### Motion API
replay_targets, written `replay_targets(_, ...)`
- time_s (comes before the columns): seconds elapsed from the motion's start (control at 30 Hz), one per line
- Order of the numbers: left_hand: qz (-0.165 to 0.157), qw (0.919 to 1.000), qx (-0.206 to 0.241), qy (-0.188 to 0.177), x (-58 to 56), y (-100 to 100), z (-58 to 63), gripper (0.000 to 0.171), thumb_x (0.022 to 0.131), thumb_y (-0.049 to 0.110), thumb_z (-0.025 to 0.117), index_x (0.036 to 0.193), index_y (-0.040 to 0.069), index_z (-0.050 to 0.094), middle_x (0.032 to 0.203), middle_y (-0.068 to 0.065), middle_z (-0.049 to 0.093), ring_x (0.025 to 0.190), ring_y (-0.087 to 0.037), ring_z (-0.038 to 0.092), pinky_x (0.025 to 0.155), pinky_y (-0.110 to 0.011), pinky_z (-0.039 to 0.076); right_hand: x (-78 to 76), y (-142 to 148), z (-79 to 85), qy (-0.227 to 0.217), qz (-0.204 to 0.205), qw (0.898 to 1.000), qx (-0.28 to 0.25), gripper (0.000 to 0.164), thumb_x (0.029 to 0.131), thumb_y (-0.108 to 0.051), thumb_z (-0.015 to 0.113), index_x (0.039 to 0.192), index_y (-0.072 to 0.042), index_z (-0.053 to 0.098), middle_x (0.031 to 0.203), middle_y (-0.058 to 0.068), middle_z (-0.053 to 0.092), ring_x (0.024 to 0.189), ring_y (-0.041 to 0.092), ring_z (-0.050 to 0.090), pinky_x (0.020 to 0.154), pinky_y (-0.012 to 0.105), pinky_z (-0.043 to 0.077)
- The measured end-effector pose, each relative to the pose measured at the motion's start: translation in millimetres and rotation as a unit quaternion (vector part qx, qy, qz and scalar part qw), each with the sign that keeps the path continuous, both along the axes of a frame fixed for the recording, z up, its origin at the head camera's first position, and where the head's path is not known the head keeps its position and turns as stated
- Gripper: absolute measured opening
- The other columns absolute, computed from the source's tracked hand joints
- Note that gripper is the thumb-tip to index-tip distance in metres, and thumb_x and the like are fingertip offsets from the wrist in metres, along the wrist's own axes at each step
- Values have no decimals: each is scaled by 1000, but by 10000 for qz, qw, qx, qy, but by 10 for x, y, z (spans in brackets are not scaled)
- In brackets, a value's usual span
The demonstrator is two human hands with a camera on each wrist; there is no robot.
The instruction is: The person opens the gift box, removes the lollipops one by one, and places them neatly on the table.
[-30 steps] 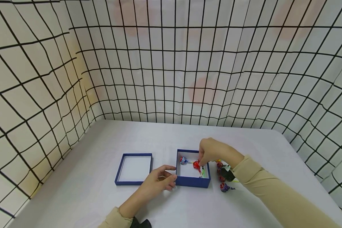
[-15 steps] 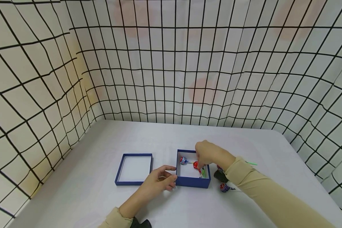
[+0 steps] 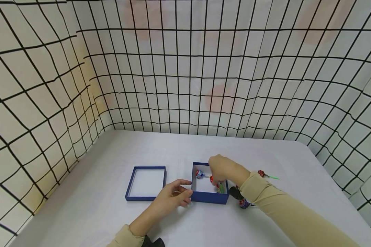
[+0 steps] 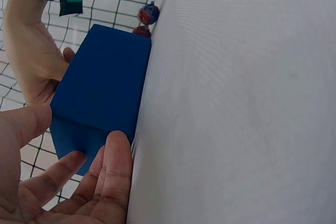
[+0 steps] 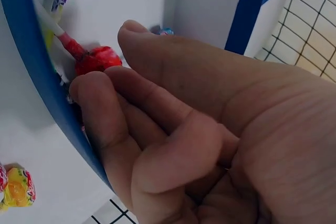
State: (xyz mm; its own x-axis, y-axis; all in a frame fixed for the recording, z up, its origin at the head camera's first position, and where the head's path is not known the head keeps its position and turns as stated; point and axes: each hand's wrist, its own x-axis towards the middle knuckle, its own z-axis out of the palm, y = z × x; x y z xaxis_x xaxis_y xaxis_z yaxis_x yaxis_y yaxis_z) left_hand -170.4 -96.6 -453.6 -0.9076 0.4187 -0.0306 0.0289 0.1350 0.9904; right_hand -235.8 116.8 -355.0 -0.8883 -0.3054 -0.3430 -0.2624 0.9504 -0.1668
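Observation:
A blue box with a white inside stands uncovered on the table, several lollipops in it. My right hand reaches over its right wall. In the right wrist view its thumb and fingers are apart, loosely bent, beside a red lollipop; no thing shows between them, though the fingers hide part of the box's inside. A blue-wrapped lollipop lies near the left wall. My left hand rests its fingers against the box's left side; in the left wrist view the fingertips touch the blue wall.
The blue-rimmed lid lies inside-up left of the box. Right of the box are a purple-wrapped lollipop and a dark-red one with a green stick. A black grid net surrounds the white table.
My right hand has moved left and slightly down, deeper into the box. The green-stick lollipop has come out from behind the right sleeve. My left hand stays put.

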Motion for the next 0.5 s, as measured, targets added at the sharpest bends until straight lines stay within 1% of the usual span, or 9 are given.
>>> replay_targets(0.27,-11,10000,23,4,13,0,17,46,98,26,66,136,3,55,103,-16,69,85,-27,72,75,-33,63,21,-49,-43,43,-31,9999,93,26,74,-11,90,79,-5,64,74,4,64,59,14,62,53,23,53)
replay_targets(0.5,-12,10000,32,16,18,-1,19,46,98,26,66,136,2,55,104,-16,69,86,-28,72,75,-33,63,20,-55,-82,79,-6,9999,-69,23,74,-10,89,76,-8,67,72,2,65,64,14,60,57,26,55)
